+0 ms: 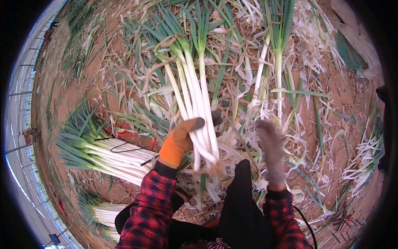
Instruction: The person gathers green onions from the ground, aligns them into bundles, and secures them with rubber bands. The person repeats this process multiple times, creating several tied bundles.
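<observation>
My left hand (182,140), in an orange glove with grey fingers, grips several long green onions (194,90) around their white stalks. Their green leaves point away from me, and the roots (217,168) hang just past the hand, close to my knee. My right hand (271,152), in a greyish glove, is blurred and sits low beside the white end of another green onion (279,84). Whether it touches that stalk is unclear, and its thumb is hidden. A second onion (261,68) lies to the left of that one.
Peeled skins and leaves (242,137) litter the soil. At left, many onions (121,158) lie stacked by a thin black rod frame (130,149), near red string (122,132). Tied bundles (107,213) lie below. More onions (360,168) lie far right. My black-clad knee (244,186) rises between my arms.
</observation>
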Tool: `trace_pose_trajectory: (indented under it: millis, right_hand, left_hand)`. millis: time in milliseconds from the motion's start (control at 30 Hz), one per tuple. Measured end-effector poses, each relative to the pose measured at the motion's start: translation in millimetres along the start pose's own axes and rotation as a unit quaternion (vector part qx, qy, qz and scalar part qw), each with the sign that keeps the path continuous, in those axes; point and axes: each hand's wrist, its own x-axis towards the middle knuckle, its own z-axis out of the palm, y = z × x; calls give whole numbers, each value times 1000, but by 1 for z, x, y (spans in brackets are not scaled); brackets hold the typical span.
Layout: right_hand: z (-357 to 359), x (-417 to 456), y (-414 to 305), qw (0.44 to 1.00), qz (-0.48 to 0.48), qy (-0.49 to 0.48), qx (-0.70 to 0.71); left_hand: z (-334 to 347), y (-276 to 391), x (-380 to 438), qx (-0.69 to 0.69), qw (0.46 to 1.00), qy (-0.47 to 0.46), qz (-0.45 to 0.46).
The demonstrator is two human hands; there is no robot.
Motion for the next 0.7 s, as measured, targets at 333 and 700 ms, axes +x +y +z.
trace_pose_trajectory:
  millis: [333,700]
  right_hand:
    - [77,-35,62,732,349,-353,467]
    - [90,-57,82,775,365,-398,330]
  left_hand:
    - [-9,-24,-5,148,960,-148,-187]
    - [-98,45,12,621,604,448,220]
